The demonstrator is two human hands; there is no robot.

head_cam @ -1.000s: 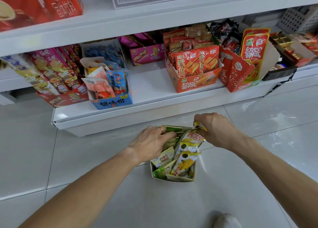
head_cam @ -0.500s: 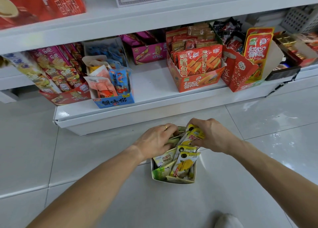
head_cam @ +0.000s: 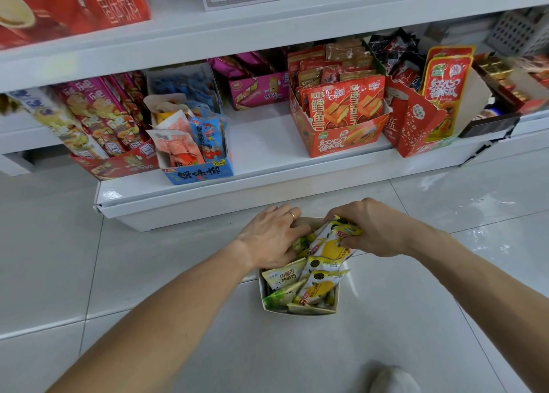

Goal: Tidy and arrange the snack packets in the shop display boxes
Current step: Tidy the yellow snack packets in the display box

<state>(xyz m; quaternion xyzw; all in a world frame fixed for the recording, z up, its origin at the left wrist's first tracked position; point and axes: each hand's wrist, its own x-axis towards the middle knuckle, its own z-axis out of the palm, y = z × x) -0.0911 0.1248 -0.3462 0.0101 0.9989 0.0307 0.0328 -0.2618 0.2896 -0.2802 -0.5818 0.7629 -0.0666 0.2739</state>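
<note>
A small white display box (head_cam: 298,311) of yellow and green snack packets sits on the tiled floor (head_cam: 386,333) just in front of the white bottom shelf (head_cam: 261,152). The left hand (head_cam: 271,236) lies over the box's far left part, palm down, its fingers (head_cam: 300,229) held together and reaching in among the packets (a ring shows on one of them); whether they grip anything there cannot be told. The right hand (head_cam: 377,227) is at the far right part of the box, its fingers curled round the top of a yellow snack packet (head_cam: 334,242), which leans against the others. Nearer the camera, a pale packet with green print (head_cam: 285,277) and more yellow ones stand in the box. On the shelf stand a blue display box (head_cam: 197,173), a red-orange display box (head_cam: 341,137) and a pink one (head_cam: 258,91) further back.
</note>
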